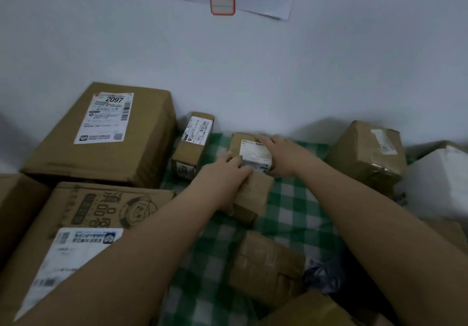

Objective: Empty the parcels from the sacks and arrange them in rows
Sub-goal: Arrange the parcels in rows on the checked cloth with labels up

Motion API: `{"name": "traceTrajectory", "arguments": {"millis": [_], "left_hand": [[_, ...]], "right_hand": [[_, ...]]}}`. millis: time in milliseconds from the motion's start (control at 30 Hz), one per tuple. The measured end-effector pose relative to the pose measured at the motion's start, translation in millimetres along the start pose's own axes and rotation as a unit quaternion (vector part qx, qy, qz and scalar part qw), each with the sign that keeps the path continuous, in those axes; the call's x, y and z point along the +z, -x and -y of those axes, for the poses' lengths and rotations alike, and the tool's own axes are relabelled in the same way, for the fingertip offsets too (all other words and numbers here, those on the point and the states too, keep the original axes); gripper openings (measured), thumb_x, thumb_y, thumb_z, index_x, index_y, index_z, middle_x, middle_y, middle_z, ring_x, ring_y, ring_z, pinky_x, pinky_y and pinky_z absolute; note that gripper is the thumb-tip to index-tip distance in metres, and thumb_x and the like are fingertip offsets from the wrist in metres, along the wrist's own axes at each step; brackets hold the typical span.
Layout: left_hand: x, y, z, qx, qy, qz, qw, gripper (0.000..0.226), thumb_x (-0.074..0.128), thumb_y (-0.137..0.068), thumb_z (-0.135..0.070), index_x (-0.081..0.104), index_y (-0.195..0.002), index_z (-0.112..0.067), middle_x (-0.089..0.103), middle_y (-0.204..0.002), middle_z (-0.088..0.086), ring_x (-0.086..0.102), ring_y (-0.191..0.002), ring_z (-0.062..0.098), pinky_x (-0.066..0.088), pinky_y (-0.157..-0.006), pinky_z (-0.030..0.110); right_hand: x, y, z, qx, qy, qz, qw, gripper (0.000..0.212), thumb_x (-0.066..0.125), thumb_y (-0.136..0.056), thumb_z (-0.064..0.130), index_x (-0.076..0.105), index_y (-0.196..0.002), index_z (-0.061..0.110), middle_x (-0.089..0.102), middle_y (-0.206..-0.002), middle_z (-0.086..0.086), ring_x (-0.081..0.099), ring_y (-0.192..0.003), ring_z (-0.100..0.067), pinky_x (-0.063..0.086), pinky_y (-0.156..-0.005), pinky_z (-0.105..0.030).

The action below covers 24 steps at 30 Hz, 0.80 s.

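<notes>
bare checked cloth [291,214] lies open mid-floor, hemmed by large boxes [106,135] left and taped box [367,153] right.

parcel sorting room; labelled cartons [101,133] | checked cloth [286,214] | bare wall [253,72]

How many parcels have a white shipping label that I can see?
5: large brown cardboard box marked 2097, back left; printed carton, front left; narrow upright box; small box under both hands; taped box, right. Others may hide labels.
</notes>
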<state>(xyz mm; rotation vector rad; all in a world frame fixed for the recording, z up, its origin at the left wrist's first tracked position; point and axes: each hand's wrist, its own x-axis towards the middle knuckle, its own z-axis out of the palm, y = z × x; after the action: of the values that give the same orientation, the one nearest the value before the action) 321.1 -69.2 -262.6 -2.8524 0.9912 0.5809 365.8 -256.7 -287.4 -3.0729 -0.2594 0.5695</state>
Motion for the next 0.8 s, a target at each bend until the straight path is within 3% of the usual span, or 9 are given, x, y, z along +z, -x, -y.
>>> {"name": "traceTrajectory", "arguments": {"millis": [167,300,467,567,700,800], "left_hand": [[2,0,-1,0.002,-0.001,-0.006,1.000,0.097,0.079,-0.072,-0.037,0.019,-0.148,-0.025,0.026,-0.151,0.002,0.013,-0.143,0.026,0.041,-0.104,0.045],[2,1,-1,0.001,-0.002,-0.005,1.000,0.098,0.080,-0.070,-0.036,0.020,-0.147,-0.025,0.025,-0.151,0.002,0.010,-0.144,0.028,0.038,-0.107,0.048],[1,3,-2,-0.001,0.001,-0.004,1.000,0.097,0.080,-0.071,-0.034,0.021,-0.147,-0.024,0.026,-0.150,0.004,0.010,-0.144,0.029,0.036,-0.107,0.052],[0,4,-2,-0.001,0.007,-0.001,1.000,0.097,0.080,-0.071,-0.033,0.021,-0.148,-0.023,0.025,-0.151,0.005,0.009,-0.144,0.029,0.035,-0.108,0.051],[-4,8,-4,-0.003,0.013,0.001,1.000,0.097,0.080,-0.071,-0.033,0.022,-0.147,-0.023,0.024,-0.151,0.005,0.010,-0.144,0.029,0.035,-0.108,0.052],[-5,9,-5,-0.007,0.011,0.007,1.000,0.094,0.079,-0.071,-0.033,0.022,-0.146,-0.022,0.027,-0.148,0.007,0.017,-0.140,0.030,0.037,-0.105,0.050]], "right_hand": [[-3,7,-7,0.021,-0.020,-0.005,1.000,0.107,0.076,-0.074,0.048,0.007,-0.153,0.026,0.037,-0.142,-0.010,0.043,-0.125,-0.029,0.046,-0.096,-0.043],[-11,23,-13,0.075,-0.155,0.004,0.985,0.090,0.076,-0.076,0.042,0.025,-0.147,0.019,0.048,-0.133,-0.008,0.051,-0.112,-0.025,0.048,-0.087,-0.036],[-4,45,-18,0.175,-0.407,0.034,0.896,0.070,0.061,-0.082,0.052,0.042,-0.137,0.014,0.059,-0.117,-0.008,0.061,-0.097,-0.024,0.055,-0.074,-0.036],[0,62,-14,0.238,-0.449,0.039,0.860,0.058,0.053,-0.093,0.046,0.043,-0.137,0.009,0.058,-0.115,-0.012,0.060,-0.092,-0.026,0.052,-0.066,-0.032],[-6,82,2,0.196,-0.373,-0.016,0.907,0.059,0.052,-0.096,0.045,0.039,-0.139,0.008,0.051,-0.135,-0.011,0.056,-0.103,-0.022,0.050,-0.074,-0.028],[-18,90,15,0.151,-0.319,-0.059,0.934,0.065,0.052,-0.095,0.048,0.032,-0.146,0.013,0.044,-0.145,-0.010,0.052,-0.120,-0.026,0.046,-0.096,-0.036]]}}
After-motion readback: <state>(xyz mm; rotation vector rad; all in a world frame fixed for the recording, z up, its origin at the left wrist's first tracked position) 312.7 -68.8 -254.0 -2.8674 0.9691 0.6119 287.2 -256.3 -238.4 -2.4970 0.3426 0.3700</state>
